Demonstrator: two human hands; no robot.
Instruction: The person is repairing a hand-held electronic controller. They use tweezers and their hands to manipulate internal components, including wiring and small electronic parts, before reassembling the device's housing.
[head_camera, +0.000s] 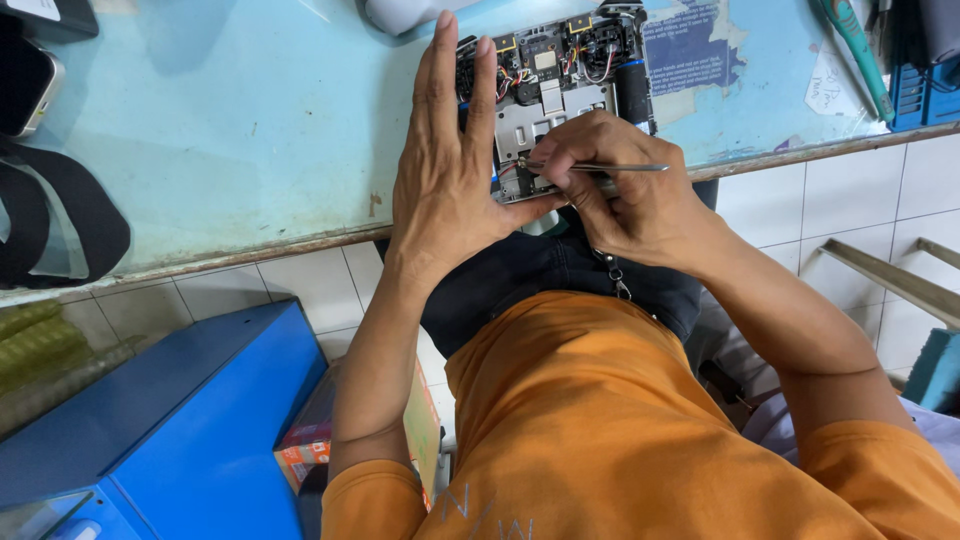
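The light-blue worktable (250, 130) fills the upper part of the view, and its worn front edge runs just under both hands. On it, near this edge, lies the opened electronic device (560, 80) with its circuit boards and wires exposed. The left hand (445, 170) lies flat on the device's left side, fingers stretched and together, gripping nothing. The right hand (610, 190) is closed around thin metal tweezers (600, 167), whose tip touches the device's lower edge between the two hands. Left of the device the table is bare until the black strap (60, 220). A green-handled tool (858, 50) lies far right.
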